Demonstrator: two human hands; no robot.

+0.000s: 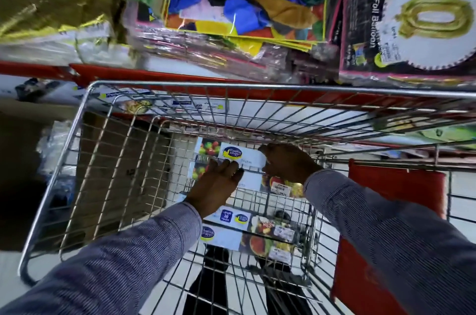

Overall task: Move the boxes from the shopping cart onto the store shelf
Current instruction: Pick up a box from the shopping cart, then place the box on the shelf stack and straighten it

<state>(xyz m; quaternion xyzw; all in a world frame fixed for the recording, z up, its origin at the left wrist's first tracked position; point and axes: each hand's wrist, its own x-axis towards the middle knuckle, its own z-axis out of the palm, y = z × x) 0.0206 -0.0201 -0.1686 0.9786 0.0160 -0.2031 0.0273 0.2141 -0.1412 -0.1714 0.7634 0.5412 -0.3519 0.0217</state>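
Boxes [253,236] lie flat in the wire cart [108,160], nearest ones untouched. Farther in, the left hand [215,189] rests spread on the far box [233,155] while the right hand [288,164] pinches its end. Beyond, the shelf [159,74] carries balloon packs [247,3].

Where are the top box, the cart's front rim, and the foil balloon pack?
top box [231,153]: head view, on its blue oval logo.
cart's front rim [257,86]: head view, on the top rail.
foil balloon pack [425,18]: head view, on the white disc.
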